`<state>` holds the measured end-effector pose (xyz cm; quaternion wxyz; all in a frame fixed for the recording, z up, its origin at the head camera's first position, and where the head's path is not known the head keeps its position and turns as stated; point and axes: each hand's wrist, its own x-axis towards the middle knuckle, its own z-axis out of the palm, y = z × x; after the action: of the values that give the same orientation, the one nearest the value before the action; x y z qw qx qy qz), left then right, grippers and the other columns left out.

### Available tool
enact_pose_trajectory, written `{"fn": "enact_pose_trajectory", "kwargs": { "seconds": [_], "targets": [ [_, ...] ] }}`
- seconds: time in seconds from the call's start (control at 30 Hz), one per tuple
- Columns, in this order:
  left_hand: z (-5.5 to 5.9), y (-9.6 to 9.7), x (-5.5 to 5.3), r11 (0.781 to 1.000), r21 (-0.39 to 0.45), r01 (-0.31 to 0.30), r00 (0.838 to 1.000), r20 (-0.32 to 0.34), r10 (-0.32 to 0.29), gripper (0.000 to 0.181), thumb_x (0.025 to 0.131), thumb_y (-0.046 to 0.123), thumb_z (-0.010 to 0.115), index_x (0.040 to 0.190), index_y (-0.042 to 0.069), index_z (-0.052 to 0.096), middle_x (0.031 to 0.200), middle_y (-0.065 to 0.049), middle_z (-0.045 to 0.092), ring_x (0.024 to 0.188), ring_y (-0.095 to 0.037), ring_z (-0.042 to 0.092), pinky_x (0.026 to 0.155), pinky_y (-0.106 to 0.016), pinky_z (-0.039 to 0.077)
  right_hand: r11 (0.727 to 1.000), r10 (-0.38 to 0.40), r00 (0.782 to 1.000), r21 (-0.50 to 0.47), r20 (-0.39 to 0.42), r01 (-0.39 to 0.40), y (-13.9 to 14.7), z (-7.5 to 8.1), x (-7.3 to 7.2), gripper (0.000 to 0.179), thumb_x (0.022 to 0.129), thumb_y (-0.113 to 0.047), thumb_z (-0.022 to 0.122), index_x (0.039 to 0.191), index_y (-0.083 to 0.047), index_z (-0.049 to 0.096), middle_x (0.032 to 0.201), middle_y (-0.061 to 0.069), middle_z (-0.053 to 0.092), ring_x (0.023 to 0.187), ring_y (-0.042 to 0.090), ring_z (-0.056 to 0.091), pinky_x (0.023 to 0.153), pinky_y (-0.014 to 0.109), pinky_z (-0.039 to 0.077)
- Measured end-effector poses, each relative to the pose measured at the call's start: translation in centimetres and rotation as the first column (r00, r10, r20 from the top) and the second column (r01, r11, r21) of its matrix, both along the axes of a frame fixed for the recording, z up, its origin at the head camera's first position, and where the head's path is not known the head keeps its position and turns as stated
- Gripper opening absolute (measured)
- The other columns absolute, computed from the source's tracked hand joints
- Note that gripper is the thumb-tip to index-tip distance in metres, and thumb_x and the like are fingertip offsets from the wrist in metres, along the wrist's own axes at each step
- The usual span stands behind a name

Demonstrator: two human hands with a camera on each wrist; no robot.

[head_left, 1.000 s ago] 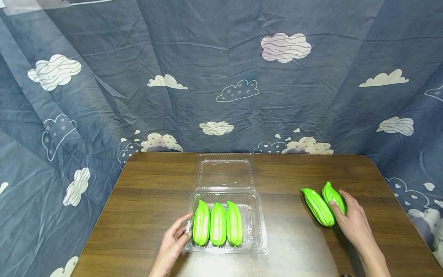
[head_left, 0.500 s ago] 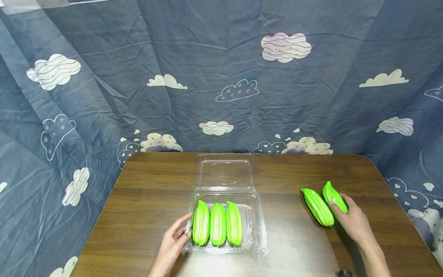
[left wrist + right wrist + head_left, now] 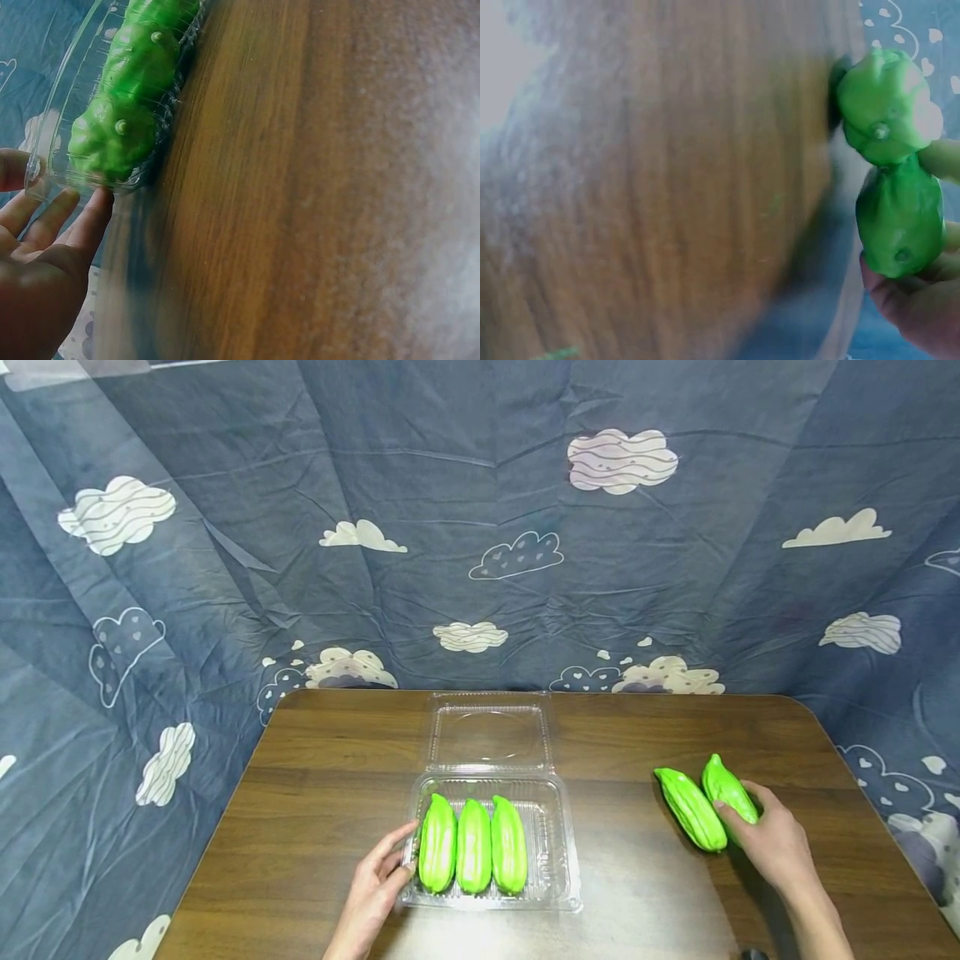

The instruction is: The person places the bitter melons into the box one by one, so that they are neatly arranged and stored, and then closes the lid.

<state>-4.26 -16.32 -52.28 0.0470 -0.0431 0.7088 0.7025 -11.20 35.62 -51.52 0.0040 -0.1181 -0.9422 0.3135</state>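
On the right of the head view my right hand [image 3: 776, 845] grips a bright green ribbed gourd [image 3: 729, 789], thumb on its near side and fingers round the far side. A second such gourd [image 3: 690, 810] lies on the table just left of it, close alongside. The right wrist view shows the held gourd [image 3: 901, 221] end-on between thumb and fingers. My left hand [image 3: 375, 881] pinches the left rim of a clear plastic clamshell container [image 3: 566, 860]. Three matching gourds [image 3: 473, 847] lie side by side in its base, filling the left and middle.
The container's lid [image 3: 490, 739] lies flipped back flat toward the table's far edge. Beneath everything is a brown wood-grain table [image 3: 322, 793]. A blue cloud-patterned curtain [image 3: 420, 585] hangs behind it. A small dark object [image 3: 753, 954] shows at the bottom edge.
My right hand and the gourd in it have shifted very slightly to the right, away from the neighbouring gourd. The left hand and the container have stayed put.
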Motion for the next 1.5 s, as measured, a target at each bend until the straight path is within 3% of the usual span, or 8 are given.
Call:
{"fn": "enact_pose_trajectory", "kwargs": {
  "seconds": [0.2, 0.37, 0.63, 1.0, 1.33, 1.5],
  "targets": [
    [0.0, 0.0, 0.0, 1.0, 0.0, -0.002, 1.0, -0.007, 0.002, 0.057, 0.087, -0.007, 0.057, 0.142, 0.007, 0.051, 0.136, -0.022, 0.054, 0.116, -0.026, 0.058, 0.092, -0.026, 0.046, 0.996, -0.093, 0.99, 0.004, -0.106, 0.094, -0.6, 0.8, 0.4, 0.07, 0.094, -0.041, 0.063, 0.142, 0.004, 0.04, 0.119, 0.037, 0.054, 0.096, 0.052, 0.054, 0.067, 0.054, 0.04],
    [0.0, 0.1, 0.1, 1.0, 0.003, -0.004, 1.0, -0.005, 0.004, 0.056, 0.087, -0.007, 0.057, 0.142, 0.007, 0.051, 0.14, -0.021, 0.051, 0.118, -0.027, 0.057, 0.092, -0.026, 0.045, 0.995, -0.101, 0.979, 0.01, -0.177, 0.104, -1.7, 1.5, 0.9, 0.068, 0.091, -0.037, 0.069, 0.14, 0.002, 0.044, 0.114, 0.033, 0.057, 0.092, 0.048, 0.056, 0.065, 0.051, 0.039],
    [0.0, 0.1, 0.0, 1.0, 0.001, -0.007, 1.0, -0.014, 0.007, 0.056, 0.087, -0.007, 0.057, 0.141, 0.007, 0.052, 0.139, -0.02, 0.051, 0.118, -0.027, 0.058, 0.093, -0.025, 0.045, 0.995, -0.097, 0.974, 0.003, -0.205, 0.1, -4.0, 2.7, 1.8, 0.066, 0.089, -0.036, 0.072, 0.14, -0.003, 0.046, 0.11, 0.031, 0.06, 0.085, 0.043, 0.058, 0.059, 0.044, 0.039],
    [-0.1, 0.1, 0.1, 1.0, 0.0, -0.002, 1.0, -0.024, 0.002, 0.056, 0.086, -0.01, 0.056, 0.14, 0.005, 0.052, 0.139, -0.021, 0.051, 0.117, -0.025, 0.058, 0.092, -0.025, 0.046, 0.995, -0.096, 0.971, -0.033, -0.219, 0.091, -6.8, 3.0, 3.1, 0.065, 0.085, -0.036, 0.076, 0.138, -0.009, 0.049, 0.1, 0.025, 0.064, 0.076, 0.033, 0.058, 0.053, 0.036, 0.039],
    [-0.1, 0.0, 0.0, 1.0, -0.01, 0.007, 1.0, -0.028, -0.007, 0.056, 0.087, -0.008, 0.056, 0.141, 0.005, 0.05, 0.143, -0.021, 0.048, 0.119, -0.026, 0.057, 0.093, -0.025, 0.045, 0.995, -0.09, 0.97, -0.072, -0.225, 0.075, -9.4, 3.0, 3.8, 0.065, 0.083, -0.037, 0.078, 0.135, -0.008, 0.051, 0.108, 0.024, 0.065, 0.091, 0.036, 0.064, 0.062, 0.037, 0.043],
    [-0.1, 0.0, 0.0, 1.0, -0.009, 0.007, 1.0, -0.026, -0.007, 0.056, 0.087, -0.007, 0.057, 0.142, 0.005, 0.05, 0.143, -0.021, 0.048, 0.12, -0.028, 0.056, 0.094, -0.026, 0.044, 0.994, -0.087, 0.972, -0.082, -0.218, 0.07, -10.6, 2.9, 4.1, 0.064, 0.083, -0.038, 0.078, 0.134, -0.009, 0.053, 0.109, 0.02, 0.066, 0.089, 0.031, 0.064, 0.062, 0.034, 0.043]
  ]
}}
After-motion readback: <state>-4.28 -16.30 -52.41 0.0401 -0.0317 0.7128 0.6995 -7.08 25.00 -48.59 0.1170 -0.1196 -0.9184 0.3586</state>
